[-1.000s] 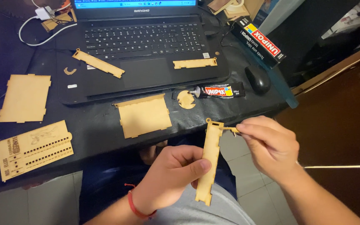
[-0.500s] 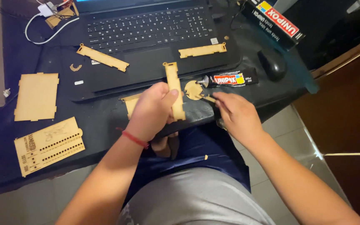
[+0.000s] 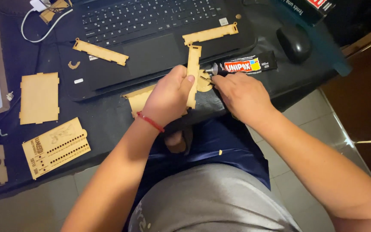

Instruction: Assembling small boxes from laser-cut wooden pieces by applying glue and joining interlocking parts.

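left hand [image 3: 168,96] fingers grip wooden strip [image 3: 193,68].

A single head-worn camera looks steeply down, close over the hands, the dark table [image 3: 108,120] edge and lap.

A second ago the left hand [image 3: 168,96] held the long wooden strip [image 3: 192,73] low over the lap; now it holds the strip upright above the desk edge. The right hand [image 3: 239,92] has moved from the strip's top to the glue tube [image 3: 245,65] nozzle.
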